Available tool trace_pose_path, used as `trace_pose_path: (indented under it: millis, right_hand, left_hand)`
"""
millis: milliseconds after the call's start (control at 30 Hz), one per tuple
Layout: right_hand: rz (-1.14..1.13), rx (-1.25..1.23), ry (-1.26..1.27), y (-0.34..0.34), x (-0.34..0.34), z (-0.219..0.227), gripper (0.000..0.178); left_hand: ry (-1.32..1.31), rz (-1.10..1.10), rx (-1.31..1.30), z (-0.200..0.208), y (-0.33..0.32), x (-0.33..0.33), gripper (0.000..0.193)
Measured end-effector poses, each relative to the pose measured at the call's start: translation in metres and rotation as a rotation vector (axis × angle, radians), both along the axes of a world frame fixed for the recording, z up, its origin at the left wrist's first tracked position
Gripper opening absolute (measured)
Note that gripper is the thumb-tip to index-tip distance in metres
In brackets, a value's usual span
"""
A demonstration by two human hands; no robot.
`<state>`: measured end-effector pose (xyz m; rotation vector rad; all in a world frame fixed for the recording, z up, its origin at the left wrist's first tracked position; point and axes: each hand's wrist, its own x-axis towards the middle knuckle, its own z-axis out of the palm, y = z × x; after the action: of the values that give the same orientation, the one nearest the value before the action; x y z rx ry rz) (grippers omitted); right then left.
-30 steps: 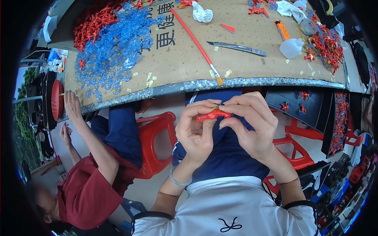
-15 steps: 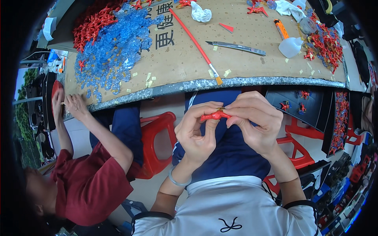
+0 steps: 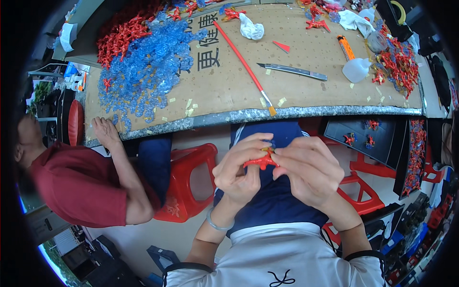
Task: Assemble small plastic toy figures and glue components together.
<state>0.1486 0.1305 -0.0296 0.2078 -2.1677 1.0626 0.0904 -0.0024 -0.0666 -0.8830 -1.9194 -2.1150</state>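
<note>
I have the red figure [image 3: 261, 161] up between both hands, over the lap and just short of the table [image 3: 229, 98]. My left hand [image 3: 239, 170] is clamped on its left end, thumb below and a finger along the top, with almost no gap beyond the figure's own thickness; another finger is lifted clear above it. My right hand [image 3: 310, 167] closes on the other end, thumb and fingertips near together, the fingers reaching a small yellow piece [image 3: 267, 149] on top of the figure. I cannot tell whether that thumb presses the red or only rests against it. On the table beyond, a brush [image 3: 245, 64] lies slantwise, with a knife [image 3: 292, 71] to its right and a white bottle [image 3: 356, 70] farther along. Blue parts [image 3: 148, 71] spread at the left beside a red heap [image 3: 122, 44]. A co-worker [image 3: 86, 186] sits at my left, one hand on the table's edge.
</note>
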Motion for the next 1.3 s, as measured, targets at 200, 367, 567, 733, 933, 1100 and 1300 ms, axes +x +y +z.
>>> trace_pose_path:
  millis: [200,367,567,733,933,1100,1300]
  right_hand:
    - [0.047,0.069,-0.013,0.0,0.013,0.019,0.034]
    - [0.078,0.065,0.025,0.0,0.017,0.031,0.034]
    - [0.086,0.044,0.005,0.004,0.015,0.032,0.035]
    - [0.106,0.045,-0.037,0.006,0.017,0.032,0.032]
    - [0.069,0.039,-0.056,0.005,0.014,0.03,0.03]
    - [-0.017,-0.11,-0.131,0.007,-0.006,0.001,0.019]
    - [-0.031,-0.273,-0.251,0.008,-0.012,-0.019,0.009]
  left_hand:
    - [0.103,-0.047,-0.046,0.021,-0.006,0.003,0.026]
    - [0.159,-0.105,-0.092,0.037,-0.013,0.005,0.025]
    - [0.218,-0.1,-0.188,0.037,-0.014,0.003,0.019]
    - [0.171,-0.086,-0.174,0.041,-0.012,0.006,0.018]
    - [0.132,-0.088,-0.186,0.037,-0.011,0.003,0.015]
    - [-0.113,-0.145,-0.211,0.006,-0.007,-0.007,0.012]
    - [-0.419,-0.125,-0.225,0.005,-0.005,-0.002,0.011]
